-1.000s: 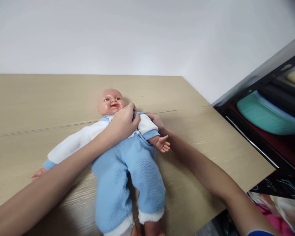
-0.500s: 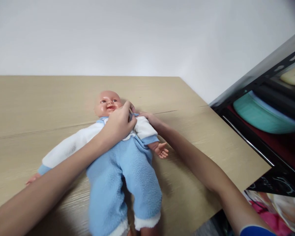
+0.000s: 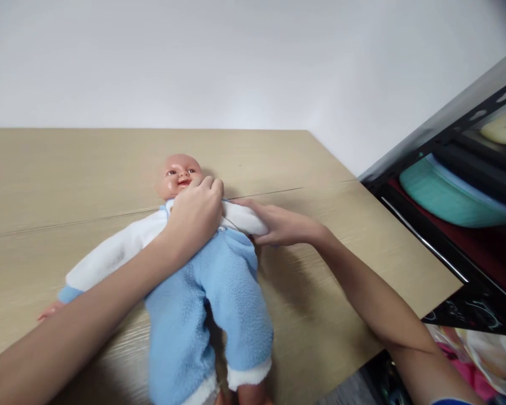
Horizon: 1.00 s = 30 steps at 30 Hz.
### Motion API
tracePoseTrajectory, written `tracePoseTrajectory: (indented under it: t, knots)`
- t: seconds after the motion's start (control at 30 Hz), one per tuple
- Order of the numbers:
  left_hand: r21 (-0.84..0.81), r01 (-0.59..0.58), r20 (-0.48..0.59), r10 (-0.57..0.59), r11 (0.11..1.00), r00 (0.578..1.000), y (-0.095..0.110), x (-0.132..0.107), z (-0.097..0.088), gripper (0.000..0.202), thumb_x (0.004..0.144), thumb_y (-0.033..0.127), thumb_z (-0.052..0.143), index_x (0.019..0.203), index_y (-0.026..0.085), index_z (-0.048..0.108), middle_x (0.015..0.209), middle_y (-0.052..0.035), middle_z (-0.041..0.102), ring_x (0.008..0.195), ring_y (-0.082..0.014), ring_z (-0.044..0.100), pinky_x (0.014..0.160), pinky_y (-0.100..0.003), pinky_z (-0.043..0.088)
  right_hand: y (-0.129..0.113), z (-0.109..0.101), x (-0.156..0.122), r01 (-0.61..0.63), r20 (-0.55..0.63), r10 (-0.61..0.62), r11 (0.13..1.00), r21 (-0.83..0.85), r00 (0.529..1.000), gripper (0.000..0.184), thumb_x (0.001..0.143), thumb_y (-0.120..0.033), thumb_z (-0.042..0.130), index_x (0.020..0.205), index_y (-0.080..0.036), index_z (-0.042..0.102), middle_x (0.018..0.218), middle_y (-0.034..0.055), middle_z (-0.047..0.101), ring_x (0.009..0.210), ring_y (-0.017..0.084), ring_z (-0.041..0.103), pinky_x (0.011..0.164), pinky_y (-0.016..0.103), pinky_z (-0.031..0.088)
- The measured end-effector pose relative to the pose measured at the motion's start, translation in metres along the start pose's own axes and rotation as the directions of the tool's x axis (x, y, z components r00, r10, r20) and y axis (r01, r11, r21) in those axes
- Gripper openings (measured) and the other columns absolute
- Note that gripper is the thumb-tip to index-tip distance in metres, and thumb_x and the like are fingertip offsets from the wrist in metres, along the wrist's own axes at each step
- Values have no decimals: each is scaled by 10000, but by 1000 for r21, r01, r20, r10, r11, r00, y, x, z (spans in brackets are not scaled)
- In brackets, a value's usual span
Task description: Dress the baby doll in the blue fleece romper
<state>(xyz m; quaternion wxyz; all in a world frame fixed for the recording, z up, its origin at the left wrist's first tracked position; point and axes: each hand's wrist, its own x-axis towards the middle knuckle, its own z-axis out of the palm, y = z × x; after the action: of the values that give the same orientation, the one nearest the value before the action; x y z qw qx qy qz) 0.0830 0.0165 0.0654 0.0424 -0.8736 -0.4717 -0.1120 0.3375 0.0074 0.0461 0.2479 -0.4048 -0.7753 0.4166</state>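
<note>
A baby doll [image 3: 179,169] in a white and light-blue fleece outfit [image 3: 181,315] lies on its back on the wooden table. My left hand [image 3: 198,211] is closed at the doll's collar and upper chest, just under its chin; what the fingers pinch is hidden, though it appears to be the outfit's neck edge. On the right, my right hand [image 3: 276,225] wraps around the white sleeve [image 3: 242,218], hiding the cuff and the doll's hand. The doll's other arm [image 3: 109,250] stretches out to the left, partly behind my left forearm.
The wooden table [image 3: 88,174] meets a pale wall [image 3: 194,62] at the back. To the right stands a black shelf rack [image 3: 424,239] with a teal basin [image 3: 451,197]. Below it, near the table's edge, are pink items in clear plastic [image 3: 468,360].
My right hand has moved from the doll's shoulder down around its sleeve, covering the doll's hand. The doll has shifted slightly left, with my left hand still at its collar.
</note>
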Motion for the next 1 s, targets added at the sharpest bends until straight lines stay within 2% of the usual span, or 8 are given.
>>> tracePoseTrajectory:
  t: [0.13,0.33,0.47,0.53,0.63,0.8,0.9,1.0]
  knots:
    - [103,39,-8,-38,994,999,3,-6,-7,254,1040,77,457,1132,94,694,1136,-236,740,1164,-427,704,835,-471,545,-10,-24,-8,-15,119,75,897,-441,990,894,800,-52,768,1630,-346,613,1465,19,792,1230,344,769,1008,422,595]
    - [189,16,-25,-11,982,1000,3,-6,-3,225,1059,112,490,1122,87,705,1101,-210,755,1156,-412,722,857,-468,578,0,-28,2,-5,177,139,802,-597,974,823,920,-114,707,1698,-303,521,1546,113,726,1310,380,732,1115,530,590]
    - [139,-22,-77,33,990,997,-6,-10,-7,305,1139,340,514,1138,111,716,1150,-227,746,1155,-434,717,939,-526,584,-13,-10,-7,71,68,-34,728,-682,997,724,948,-128,740,1644,-231,566,1585,193,623,1522,414,559,1280,622,468]
    - [113,-71,-107,83,991,991,-10,-15,-12,359,1148,415,514,1172,118,715,1211,-233,727,1204,-459,682,1031,-591,552,-28,2,-13,110,10,-132,780,-616,991,571,1026,-208,714,1584,-249,599,1611,168,594,1537,372,540,1303,585,448]
    - [-35,-183,-157,175,983,972,-8,-28,-17,336,1156,421,502,1199,160,709,1240,-177,716,1225,-437,634,1091,-631,488,-42,17,-21,121,44,-114,897,-426,993,261,1120,-370,639,1336,-248,718,1329,106,717,1234,295,694,1122,483,557]
    - [-301,-304,-71,297,904,952,7,-44,-9,286,1168,412,501,1076,202,671,1083,-89,710,1064,-338,615,955,-545,470,-15,28,-27,138,185,-151,987,80,971,297,1106,-508,664,983,-239,684,1059,32,660,1015,212,636,949,367,539]
    - [-356,-293,-22,305,887,952,12,-43,-1,302,1175,438,487,1060,211,649,1047,-85,698,1070,-338,594,946,-532,455,10,37,-30,-17,98,-30,894,449,995,402,1045,-612,721,903,-258,594,880,-18,551,819,182,536,763,319,493]
    - [-417,-200,-8,216,887,976,12,-40,4,303,1160,477,513,1075,207,620,1024,-91,665,1035,-331,598,945,-518,464,22,51,-27,-111,-22,167,742,661,986,425,1017,-645,742,954,-278,536,814,-49,475,698,164,433,646,291,402]
